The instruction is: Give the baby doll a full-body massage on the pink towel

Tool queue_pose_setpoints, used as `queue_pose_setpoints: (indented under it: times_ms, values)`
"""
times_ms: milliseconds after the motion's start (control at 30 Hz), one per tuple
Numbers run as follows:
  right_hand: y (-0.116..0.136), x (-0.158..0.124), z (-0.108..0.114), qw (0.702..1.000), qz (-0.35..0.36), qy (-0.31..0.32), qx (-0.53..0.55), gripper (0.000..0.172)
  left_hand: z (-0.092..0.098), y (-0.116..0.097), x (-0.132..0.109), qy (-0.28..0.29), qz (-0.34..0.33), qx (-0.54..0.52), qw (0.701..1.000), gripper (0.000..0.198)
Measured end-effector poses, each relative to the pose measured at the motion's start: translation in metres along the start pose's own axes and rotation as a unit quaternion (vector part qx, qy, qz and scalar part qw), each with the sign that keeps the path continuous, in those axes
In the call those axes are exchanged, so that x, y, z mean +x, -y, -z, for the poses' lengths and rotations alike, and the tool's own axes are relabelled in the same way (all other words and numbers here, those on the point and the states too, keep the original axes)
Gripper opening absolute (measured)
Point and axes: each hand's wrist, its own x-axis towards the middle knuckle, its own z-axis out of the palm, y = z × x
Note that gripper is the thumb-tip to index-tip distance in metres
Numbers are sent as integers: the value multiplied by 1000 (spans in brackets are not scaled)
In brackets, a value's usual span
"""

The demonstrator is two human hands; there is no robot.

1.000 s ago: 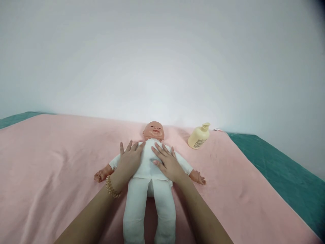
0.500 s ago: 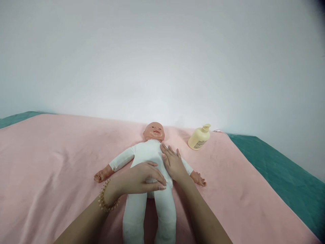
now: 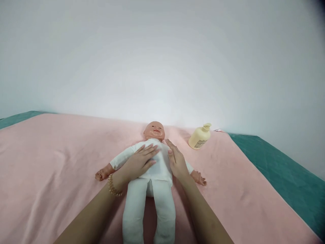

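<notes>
A baby doll [image 3: 162,169] with a white cloth body lies on its back, head away from me and arms spread. Across the left side of its chest rests my left hand [image 3: 139,162], palm down with fingers stretched out, a beaded bracelet [image 3: 114,186] on the wrist. My right hand [image 3: 177,162] lies along the right side of the doll's chest near the shoulder, fingers extended and pointing toward the head. Neither hand holds anything. Part of the doll's torso and upper arms is hidden under my hands.
A pale yellow pump bottle [image 3: 199,137] stands to the right of the doll's head. Beneath everything spreads a pink cloth [image 3: 63,189] with some creases, over a green cover [image 3: 279,166] visible at both sides. A plain pale wall [image 3: 157,61] rises behind.
My left hand has moved up from the doll's lower belly to its chest and flattened. My right hand has shifted slightly right and turned more onto its edge.
</notes>
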Motion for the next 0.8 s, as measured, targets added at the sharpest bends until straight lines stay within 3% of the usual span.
queue_pose_setpoints:
  times_ms: [133, 267, 367, 467, 533, 633, 800]
  values:
    - [1, 1, -4, 999, 26, 43, -9, 64, -13, 14, 1, -71, 118, 75, 988, 50]
    - [7, 0, 0, 995, -6, 87, -55, 63, -18, 18, 0, -118, 198, 146, 962, 49]
    - [23, -4, 9, 979, 6, 195, -60, 65, -17, 19, -3, -122, 208, 191, 951, 49]
    - [44, -11, 20, 942, 77, 326, -25, 64, -15, 20, -5, -96, 205, 207, 952, 52]
    - [54, -16, 24, 917, 121, 380, 1, 59, -14, 19, -6, -81, 203, 210, 953, 51]
    - [57, -17, 23, 904, 143, 403, 3, 52, -13, 18, -6, -69, 203, 215, 953, 51]
    - [41, -9, 11, 916, 128, 374, -63, 52, -13, 16, -6, -68, 205, 218, 952, 51]
